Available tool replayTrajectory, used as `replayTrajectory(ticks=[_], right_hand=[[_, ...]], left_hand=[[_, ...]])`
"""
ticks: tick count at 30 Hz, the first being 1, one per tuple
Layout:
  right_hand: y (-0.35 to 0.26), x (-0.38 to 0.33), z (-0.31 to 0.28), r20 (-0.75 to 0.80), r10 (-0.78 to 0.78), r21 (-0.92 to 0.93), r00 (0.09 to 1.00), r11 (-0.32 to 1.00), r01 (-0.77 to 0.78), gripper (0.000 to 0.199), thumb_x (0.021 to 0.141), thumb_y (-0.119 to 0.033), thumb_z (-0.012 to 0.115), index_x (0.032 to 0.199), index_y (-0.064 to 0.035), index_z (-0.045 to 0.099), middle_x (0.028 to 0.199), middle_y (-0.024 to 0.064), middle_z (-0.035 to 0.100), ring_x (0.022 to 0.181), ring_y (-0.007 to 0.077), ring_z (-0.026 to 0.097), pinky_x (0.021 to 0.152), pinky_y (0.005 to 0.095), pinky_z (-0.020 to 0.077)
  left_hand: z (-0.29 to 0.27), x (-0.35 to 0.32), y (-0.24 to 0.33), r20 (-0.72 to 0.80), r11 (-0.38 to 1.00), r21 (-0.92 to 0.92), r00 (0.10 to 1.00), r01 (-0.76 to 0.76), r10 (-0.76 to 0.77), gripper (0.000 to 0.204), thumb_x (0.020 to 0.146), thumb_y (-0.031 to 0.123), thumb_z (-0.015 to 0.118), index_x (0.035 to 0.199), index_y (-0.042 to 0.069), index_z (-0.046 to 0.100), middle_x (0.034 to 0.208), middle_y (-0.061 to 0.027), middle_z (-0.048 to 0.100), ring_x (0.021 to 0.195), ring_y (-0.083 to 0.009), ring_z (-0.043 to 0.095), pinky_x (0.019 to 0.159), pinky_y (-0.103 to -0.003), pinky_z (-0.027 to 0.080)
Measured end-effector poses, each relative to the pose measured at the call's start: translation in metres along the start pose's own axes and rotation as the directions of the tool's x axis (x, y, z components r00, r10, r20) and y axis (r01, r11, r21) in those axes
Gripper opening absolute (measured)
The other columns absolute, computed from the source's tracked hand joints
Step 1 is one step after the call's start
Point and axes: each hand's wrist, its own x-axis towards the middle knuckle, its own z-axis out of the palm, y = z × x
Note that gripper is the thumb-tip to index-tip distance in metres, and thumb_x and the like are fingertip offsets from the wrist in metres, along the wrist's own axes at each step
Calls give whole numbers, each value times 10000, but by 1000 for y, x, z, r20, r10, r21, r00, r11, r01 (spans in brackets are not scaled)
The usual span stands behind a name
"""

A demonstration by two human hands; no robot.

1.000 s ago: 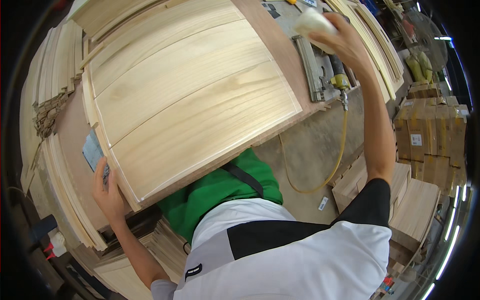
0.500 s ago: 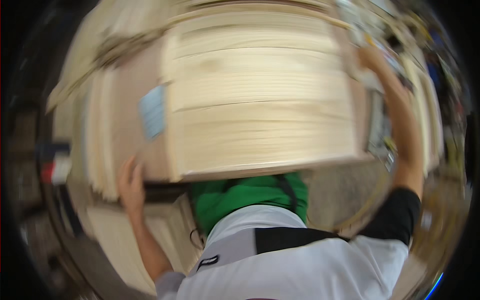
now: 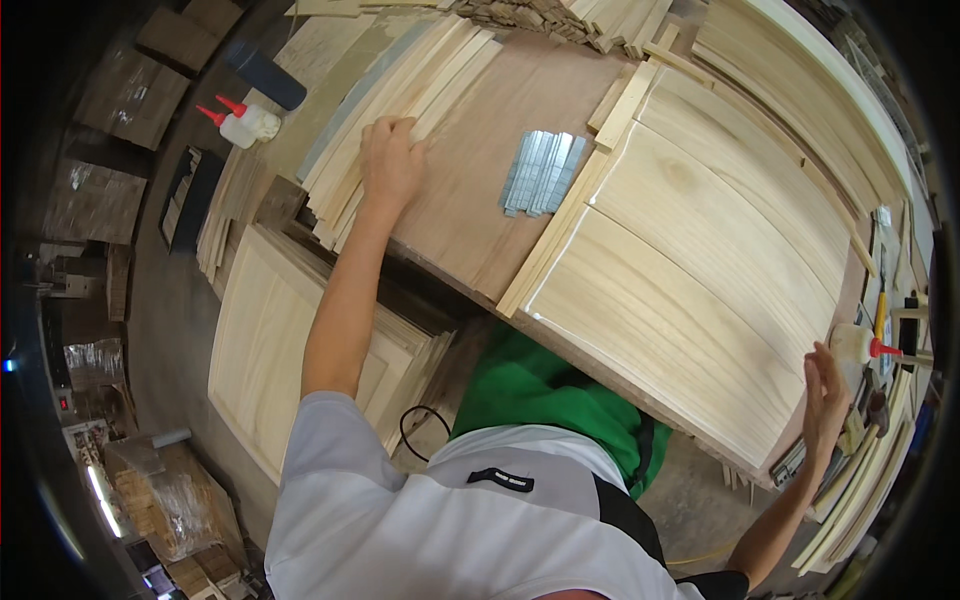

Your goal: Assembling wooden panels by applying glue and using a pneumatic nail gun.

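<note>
On the bench's left side my left hand [image 3: 392,165] reaches onto a stack of long pale wooden strips [image 3: 440,85]. Its fingers curl over the innermost strip, with the thumb to the right. A pale wooden panel of several boards [image 3: 690,240] lies on the right, with white glue lines along its left edge and one seam. A wooden rail [image 3: 570,235] runs beside that edge. My right hand [image 3: 825,395] is raised by the panel's right end, fingers loosely apart and holding nothing visible. Close behind it is a white glue bottle with a red tip [image 3: 853,344].
Silvery corrugated metal strips [image 3: 543,173] lie on the brown bench top [image 3: 450,215]. Two red-tipped glue bottles [image 3: 250,122] and a dark cylinder [image 3: 266,76] stand far left. Stacked wooden panels [image 3: 275,330] lean below the bench. Small wood pieces [image 3: 530,22] are piled at the back.
The view has turned and sharpened from blur. My left hand has moved from the bench's front edge onto the strips. My right hand has come back from the far right to the panel's near right end.
</note>
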Motion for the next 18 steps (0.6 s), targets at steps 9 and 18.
replayTrajectory(ticks=[9,18], right_hand=[[18,-36,9,-15,128,218,992,968,-122,282,925,-139,628,1167,5,633,959,76,673,919,149,615,832,292,479],[-20,-25,25,-29,44,255,999,966,-35,249,908,-73,621,1135,29,620,938,106,670,857,176,633,801,308,495]], left_hand=[[-1,23,7,165,987,158,986,-38,12,340,772,193,714,1063,23,669,1038,-148,606,1009,-345,532,896,-437,417],[79,130,100,110,925,-373,987,-71,120,289,798,189,667,1050,48,662,1027,-148,613,1008,-326,569,880,-409,451]])
